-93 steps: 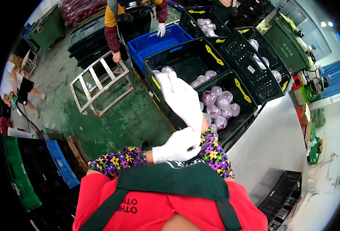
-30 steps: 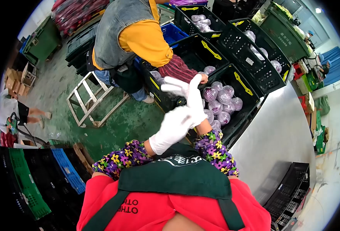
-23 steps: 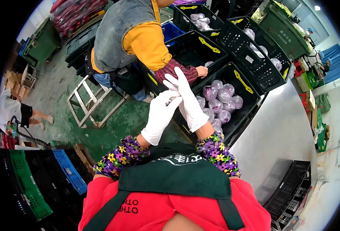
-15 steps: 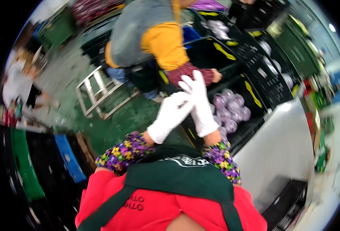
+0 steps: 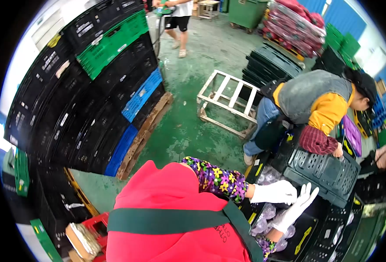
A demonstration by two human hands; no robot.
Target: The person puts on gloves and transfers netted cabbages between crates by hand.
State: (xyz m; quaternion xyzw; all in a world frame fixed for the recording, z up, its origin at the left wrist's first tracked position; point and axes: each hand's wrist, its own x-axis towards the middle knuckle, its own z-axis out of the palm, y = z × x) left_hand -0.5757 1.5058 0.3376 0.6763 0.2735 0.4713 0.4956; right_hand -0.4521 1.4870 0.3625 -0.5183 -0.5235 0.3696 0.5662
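My left hand (image 5: 275,193), in a white glove, has its fingers curled together beside my right palm; whatever they pinch is hidden. My right hand (image 5: 294,211), also gloved in white, has its fingers stretched out and slightly apart. Both hands are above dark crates with net-wrapped purple produce (image 5: 263,220), partly covered by my right hand and forearm. Just beyond my fingertips is a dark perforated crate (image 5: 321,172), with a co-worker's hand (image 5: 338,151) at its far edge.
The co-worker (image 5: 308,96) bends over the crates at the right. A white metal frame (image 5: 230,94) stands on the green floor. Tall crate stacks (image 5: 70,109) rest on a wooden pallet (image 5: 145,135) at the left. Another person (image 5: 177,22) stands at the back.
My view has swung left, putting my hands lower right. My right fingers remain outstretched, with my left hand beside them. The dark perforated crate now appears under the co-worker's hand.
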